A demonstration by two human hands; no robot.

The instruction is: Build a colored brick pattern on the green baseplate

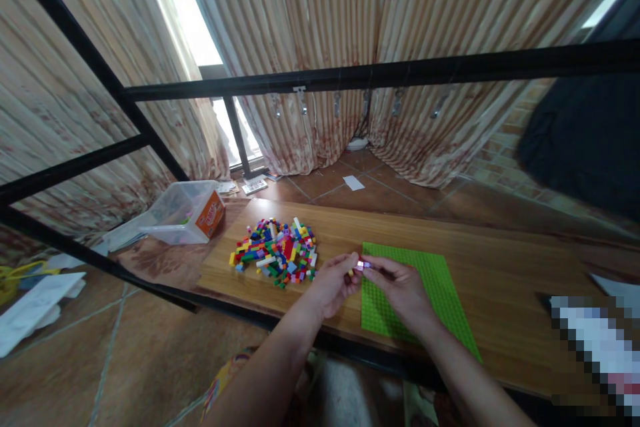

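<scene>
My left hand (336,285) and my right hand (399,285) meet over the left edge of a green baseplate (425,280). Between their fingertips are small toy bricks (361,266), pale white-pink and purple, with a bit of yellow near the left fingers. Both hands are closed on these pieces; whether the bricks are joined I cannot tell. Left of my left hand, a heap of mixed coloured bricks (280,250) is spread on the wooden table (330,227). The part of the baseplate under my right hand and forearm is hidden.
A clear plastic box (183,213) with an orange label stands past the table's left end, some coloured pieces inside. A black metal frame bar (340,78) crosses above the table, with clips hanging. Patterned curtains (320,27) hang behind. A blurred-out object (595,340) lies at the right.
</scene>
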